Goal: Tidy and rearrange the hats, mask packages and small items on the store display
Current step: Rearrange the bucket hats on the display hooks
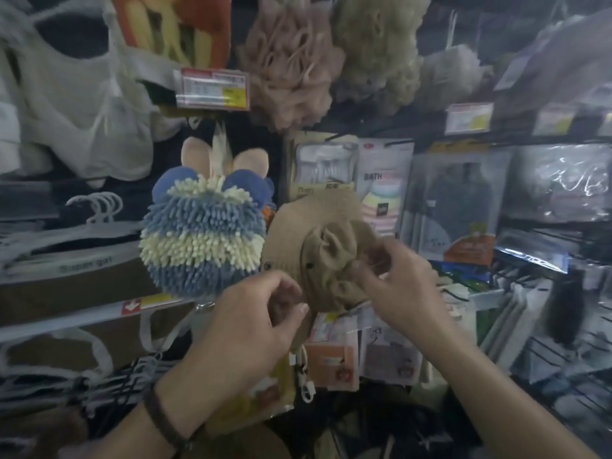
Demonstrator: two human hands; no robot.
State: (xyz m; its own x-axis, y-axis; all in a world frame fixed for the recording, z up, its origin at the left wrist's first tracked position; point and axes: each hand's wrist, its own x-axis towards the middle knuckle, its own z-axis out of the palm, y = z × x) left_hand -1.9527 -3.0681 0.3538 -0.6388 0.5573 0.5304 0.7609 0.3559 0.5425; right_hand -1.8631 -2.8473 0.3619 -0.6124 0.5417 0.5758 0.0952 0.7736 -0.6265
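A crumpled tan bucket hat (pixel 318 240) with small dark eyelets is held up in front of the display, between both hands. My left hand (pixel 251 323) pinches its lower brim edge with curled fingers and thumb. My right hand (pixel 394 279) grips the hat's right side, fingers curled into the fabric. Below the hat hang mask packages (pixel 387 356) with orange and grey cards. A white cord with a clip (pixel 306 382) dangles under the hat.
A blue and cream chenille ball (pixel 202 240) hangs just left of the hat. Bath sponges (pixel 288 61) hang above, bath product packs (pixel 384 193) behind. White hangers (pixel 99 210) and cardboard boxes (pixel 66 286) fill the left shelves; a wire rack (pixel 556 352) stands right.
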